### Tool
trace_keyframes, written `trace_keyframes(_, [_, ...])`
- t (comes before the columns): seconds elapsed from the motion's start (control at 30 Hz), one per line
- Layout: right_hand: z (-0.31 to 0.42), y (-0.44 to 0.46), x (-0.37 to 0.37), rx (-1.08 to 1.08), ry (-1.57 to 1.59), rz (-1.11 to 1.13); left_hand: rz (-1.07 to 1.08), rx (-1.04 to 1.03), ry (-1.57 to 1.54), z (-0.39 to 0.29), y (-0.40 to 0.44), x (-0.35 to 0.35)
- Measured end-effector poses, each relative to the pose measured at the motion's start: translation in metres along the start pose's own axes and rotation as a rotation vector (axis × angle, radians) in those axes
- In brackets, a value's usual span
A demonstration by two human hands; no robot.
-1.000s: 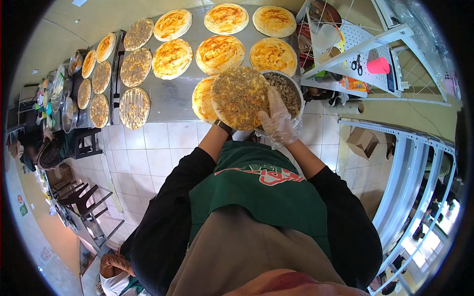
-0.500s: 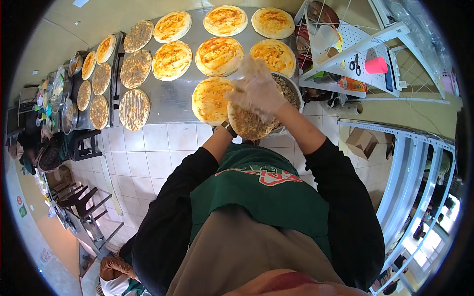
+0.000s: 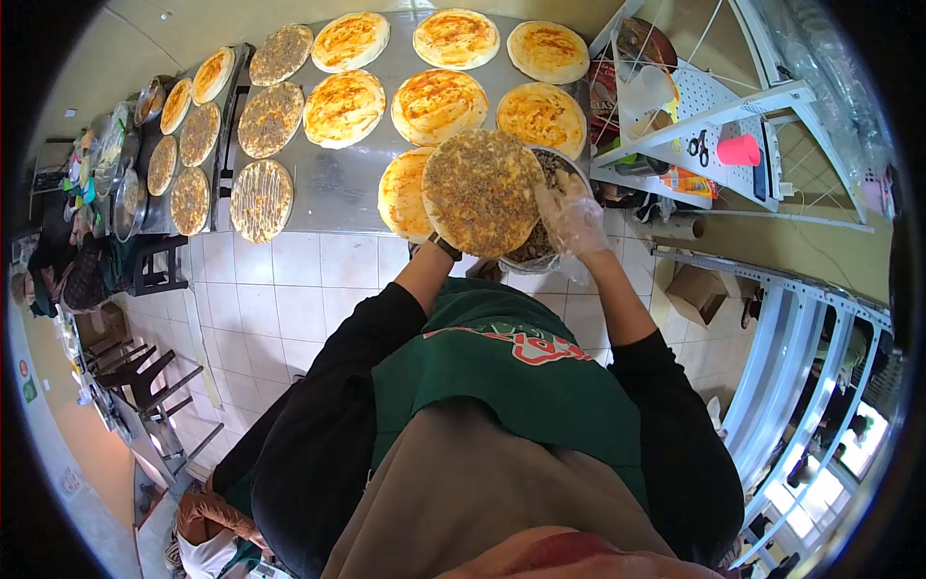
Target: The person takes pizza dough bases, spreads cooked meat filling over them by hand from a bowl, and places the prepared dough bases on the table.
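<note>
A round flatbread with brown minced topping (image 3: pixel 482 193) is held up in front of me, its topped face toward the camera. My left hand is beneath it and hidden; only the wrist with a dark watch (image 3: pixel 446 247) shows at its lower left edge. My right hand (image 3: pixel 571 217), in a clear plastic glove, is at the flatbread's right edge, over a metal bowl of dark minced topping (image 3: pixel 529 253). Its fingers look stretched out; whether they touch the edge is unclear. Behind the held flatbread, an orange-topped flatbread (image 3: pixel 400 198) lies partly covered on the metal table (image 3: pixel 333 193).
More orange-topped flatbreads (image 3: pixel 439 106) and brown-topped ones (image 3: pixel 270 121) lie on the table. One flatbread has pale drizzled lines (image 3: pixel 261 201). A white shelf (image 3: pixel 714 106) at right holds scissors (image 3: pixel 697 147) and a pink cup (image 3: pixel 738 151). Another person (image 3: pixel 217 531) is at lower left.
My right hand has moved from over the flatbread to its right side, above the bowl. The flatbread has risen and now shows its whole topped face.
</note>
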State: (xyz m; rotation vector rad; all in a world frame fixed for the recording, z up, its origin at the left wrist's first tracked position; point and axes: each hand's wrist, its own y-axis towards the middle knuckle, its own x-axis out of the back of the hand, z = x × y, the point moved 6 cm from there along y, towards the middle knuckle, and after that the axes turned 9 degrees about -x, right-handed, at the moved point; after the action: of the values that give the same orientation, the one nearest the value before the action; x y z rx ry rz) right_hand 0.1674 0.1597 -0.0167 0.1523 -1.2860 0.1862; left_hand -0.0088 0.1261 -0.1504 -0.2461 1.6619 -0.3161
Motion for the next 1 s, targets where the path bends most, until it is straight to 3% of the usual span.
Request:
trace_keyframes(0.23, [-0.003, -0.038, -0.027, 0.016, 0.161, 0.197, -0.018, -0.035, -0.001, 0.017, 0.019, -0.004])
trace_keyframes(0.3, [-0.044, -0.049, -0.076, -0.43, 0.914, 0.258, -0.02, -0.048, -0.004, 0.022, 0.033, -0.008])
trace_keyframes(0.33, [-0.036, -0.044, -0.06, -0.423, 0.911, 0.261, -0.02, -0.057, -0.006, 0.025, 0.034, -0.008])
trace_keyframes(0.4, [0.024, -0.032, 0.015, 0.097, 0.007, 0.064, -0.025, -0.083, -0.011, 0.025, 0.042, -0.008])
trace_keyframes(0.53, [0.054, -0.039, 0.024, 0.269, 0.084, 0.057, -0.045, -0.197, -0.019, 0.022, 0.053, -0.012])
trace_keyframes(0.6, [0.025, -0.037, -0.005, 0.094, 0.108, 0.235, -0.059, -0.283, -0.024, 0.02, 0.048, -0.011])
trace_keyframes(0.73, [-0.013, -0.026, -0.042, 0.087, -0.17, 0.133, -0.1, -0.432, -0.034, -0.012, 0.031, -0.001])
trace_keyframes(0.8, [-0.021, -0.015, -0.049, 0.008, -0.246, 0.259, -0.104, -0.485, -0.044, -0.046, 0.009, 0.008])
trace_keyframes(0.9, [-0.012, -0.011, -0.049, 0.025, 0.005, 0.132, -0.118, -0.543, -0.046, -0.109, -0.019, 0.026])
trace_keyframes(1.0, [-0.009, -0.01, -0.06, -0.013, -0.003, 0.198, -0.132, -0.584, -0.055, -0.17, -0.027, 0.042])
